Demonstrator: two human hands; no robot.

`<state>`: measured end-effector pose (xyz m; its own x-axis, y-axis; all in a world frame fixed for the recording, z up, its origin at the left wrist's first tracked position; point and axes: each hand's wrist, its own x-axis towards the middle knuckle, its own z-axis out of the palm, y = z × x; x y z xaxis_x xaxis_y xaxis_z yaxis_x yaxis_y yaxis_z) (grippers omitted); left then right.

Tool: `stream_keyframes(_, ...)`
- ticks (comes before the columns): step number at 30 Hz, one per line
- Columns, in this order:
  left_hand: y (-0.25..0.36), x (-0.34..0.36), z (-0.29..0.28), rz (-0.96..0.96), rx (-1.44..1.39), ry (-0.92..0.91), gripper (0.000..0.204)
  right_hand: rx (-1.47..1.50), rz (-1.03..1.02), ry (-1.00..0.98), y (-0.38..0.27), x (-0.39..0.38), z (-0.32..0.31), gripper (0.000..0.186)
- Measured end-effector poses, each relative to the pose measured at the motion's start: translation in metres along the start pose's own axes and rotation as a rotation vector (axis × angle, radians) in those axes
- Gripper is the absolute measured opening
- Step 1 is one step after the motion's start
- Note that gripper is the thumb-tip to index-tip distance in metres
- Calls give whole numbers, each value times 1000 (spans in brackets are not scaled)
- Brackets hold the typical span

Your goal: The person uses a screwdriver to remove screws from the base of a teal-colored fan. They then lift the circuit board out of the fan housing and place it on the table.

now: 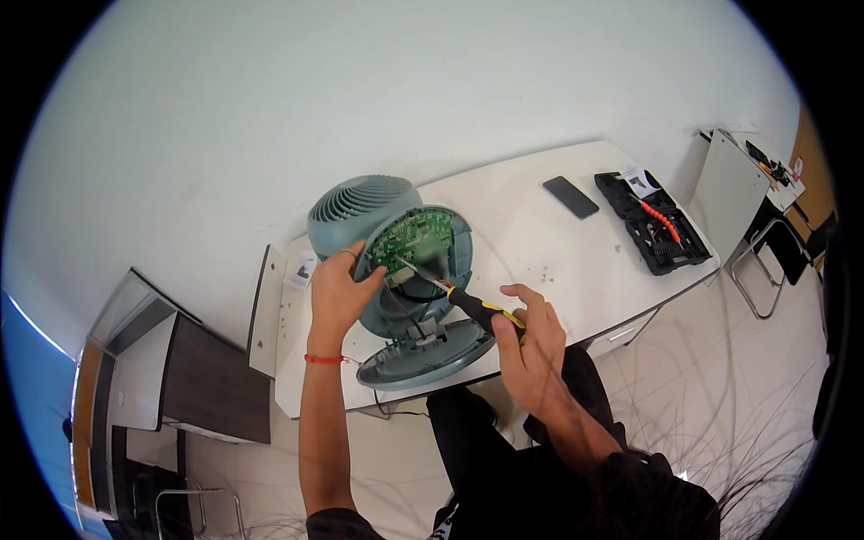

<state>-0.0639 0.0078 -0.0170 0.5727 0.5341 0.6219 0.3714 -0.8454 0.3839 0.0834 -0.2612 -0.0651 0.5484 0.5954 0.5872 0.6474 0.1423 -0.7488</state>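
A grey-green fan lies on the white table, its slatted head [364,200] toward the wall and its opened base [462,245] facing me. Inside the base sits a green circuit board [409,236] with wires below it. My left hand [340,290] grips the base's left rim, thumb at the board's lower edge. In my right hand [533,346] is a screwdriver [474,307] with a black and yellow handle, its shaft slanting up-left to the board's lower part. Whether the tip touches a screw is too small to tell. The detached base cover [423,358] lies tilted nearest me, beside the opened base.
A black phone [571,197] lies right of the fan. Farther right is an open black tool case [661,232] with a red flexible shaft [660,220] and bits. Small screws [545,273] lie on the table [504,193]. A folding chair [765,270] stands at far right.
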Motion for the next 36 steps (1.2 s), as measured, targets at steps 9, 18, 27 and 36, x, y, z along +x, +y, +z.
stream_keyframes(9, 4, 1, 1, 16, -24, 1, 48, -85, -4, 23, -10, 5, -2, 51)
stream_keyframes(18, 21, 2, -1, 22, -15, -21, 61, 80, -38, 164, -6, 5, 6, 36)
stream_keyframes(27, 33, 3, 5, 354, 199, 152, 29, 78, -98, 203, 3, 3, 10, 40)
stream_keyframes(36, 39, 10, 6, 464, 270, 177, 16, 105, -118, 242, 3, 1, -2, 39)
